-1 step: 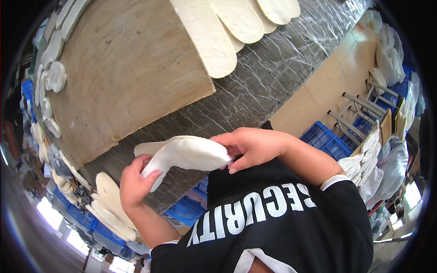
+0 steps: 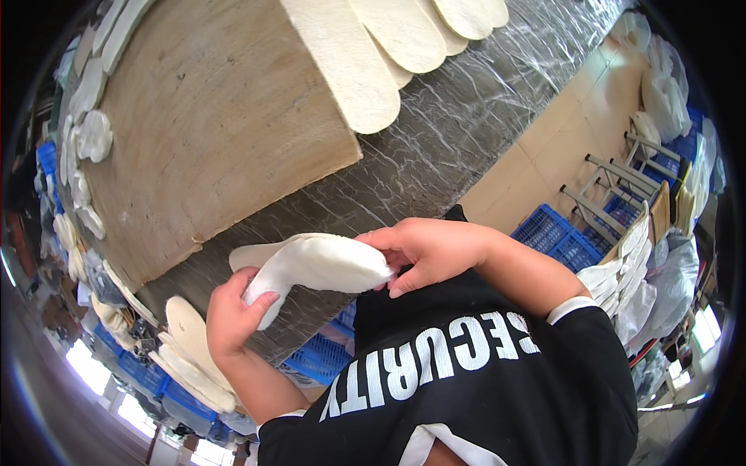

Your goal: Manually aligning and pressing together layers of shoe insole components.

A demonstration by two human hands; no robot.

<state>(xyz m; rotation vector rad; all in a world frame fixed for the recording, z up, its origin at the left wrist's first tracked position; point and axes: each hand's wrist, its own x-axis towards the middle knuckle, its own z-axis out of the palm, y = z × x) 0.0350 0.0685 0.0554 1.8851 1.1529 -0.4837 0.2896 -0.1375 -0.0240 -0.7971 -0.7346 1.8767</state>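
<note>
The insole (image 2: 334, 258) was held up at the near edge of the table (image 2: 474, 109), short of the board's (image 2: 233, 132) near right corner. Its bent long axis ran left to right, hand to hand, so neither was nearer: the left hand (image 2: 233, 309) grasped its left part, the right hand (image 2: 416, 252) its right end.

White block capitals (image 2: 429, 356) cross the black shirt (image 2: 505, 396); a speck on one pale insole (image 2: 190, 330) is perhaps lettering, too small to read.
</note>
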